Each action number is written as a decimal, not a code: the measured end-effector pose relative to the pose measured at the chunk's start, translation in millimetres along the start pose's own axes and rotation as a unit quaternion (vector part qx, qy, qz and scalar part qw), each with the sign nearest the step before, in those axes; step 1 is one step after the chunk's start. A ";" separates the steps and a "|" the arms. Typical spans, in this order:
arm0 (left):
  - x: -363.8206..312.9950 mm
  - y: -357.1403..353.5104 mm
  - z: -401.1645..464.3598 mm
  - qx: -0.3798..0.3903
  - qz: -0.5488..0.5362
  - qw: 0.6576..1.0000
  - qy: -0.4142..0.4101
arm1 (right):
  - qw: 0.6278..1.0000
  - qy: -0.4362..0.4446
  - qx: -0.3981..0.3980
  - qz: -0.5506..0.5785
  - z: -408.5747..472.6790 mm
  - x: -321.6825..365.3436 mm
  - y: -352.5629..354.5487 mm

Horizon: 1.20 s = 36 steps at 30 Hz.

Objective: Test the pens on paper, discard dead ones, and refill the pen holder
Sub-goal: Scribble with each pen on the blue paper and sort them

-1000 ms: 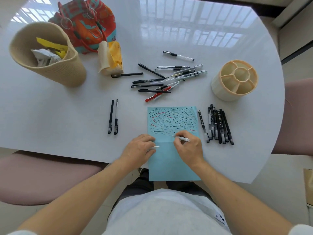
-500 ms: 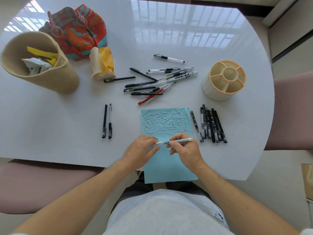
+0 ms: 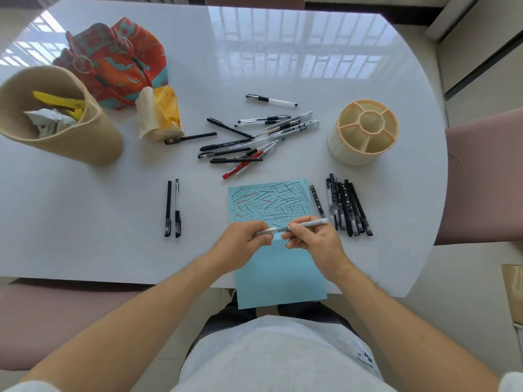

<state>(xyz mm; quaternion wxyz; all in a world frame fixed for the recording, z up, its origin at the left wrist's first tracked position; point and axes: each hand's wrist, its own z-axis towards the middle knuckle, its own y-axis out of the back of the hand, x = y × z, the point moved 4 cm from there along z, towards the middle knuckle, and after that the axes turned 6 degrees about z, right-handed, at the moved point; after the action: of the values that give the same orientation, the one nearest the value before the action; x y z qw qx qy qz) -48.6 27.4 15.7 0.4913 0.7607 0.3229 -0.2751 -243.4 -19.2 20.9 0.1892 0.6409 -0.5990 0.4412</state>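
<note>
**Desk:** What does the head view show?

**Photographer:** A seated person holds a white pen point(image 3: 307, 223) level over the blue paper point(image 3: 278, 274). The right hand point(image 3: 312, 239) pinches the barrel; the left hand point(image 3: 244, 241) pinches its cap point(image 3: 267, 232) at the tip end. Cap and barrel look nearly joined, though I cannot tell whether they are seated.

**Desk:** How will the pen handle?

**Photographer:** Light, stiff and smooth, I'd judge, so apt to roll or slip. The barrel's middle is the sound hold, as it is taken here.

**Desk:** And around the paper?

**Photographer:** Scribbles cover its far half. Just right of it lies a neat row of dark pens point(image 3: 346, 206); beyond that, the empty pen holder point(image 3: 363, 131). A loose pile of pens point(image 3: 249, 142) sits just past the paper's far edge, two pens point(image 3: 172, 207) well to its left, a beige bin point(image 3: 60, 114) far left.

**Desk:** The surface?

**Photographer:** A glossy white counter point(image 3: 283, 66), mirroring window bars. Pink chairs flank it.
</note>
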 end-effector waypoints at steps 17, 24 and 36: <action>-13.1 -0.4 -5.1 0.008 -0.068 0.998 0.008 | 0.999 0.001 0.000 0.037 -4.3 -2.4 -5.8; -13.2 -4.9 -7.1 0.020 -0.085 0.996 0.030 | 1.000 0.004 -0.019 0.010 -5.4 -10.6 -9.3; 9.9 1.1 4.8 -0.058 0.123 0.990 0.047 | 0.960 -0.053 -0.089 -0.262 57.4 28.7 31.2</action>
<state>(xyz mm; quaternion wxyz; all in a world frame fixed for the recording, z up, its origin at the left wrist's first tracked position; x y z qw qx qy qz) -41.9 24.7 7.3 0.5490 0.7770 0.2646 -0.1574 -256.2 -87.3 3.8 0.3221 0.7785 -0.4560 0.2867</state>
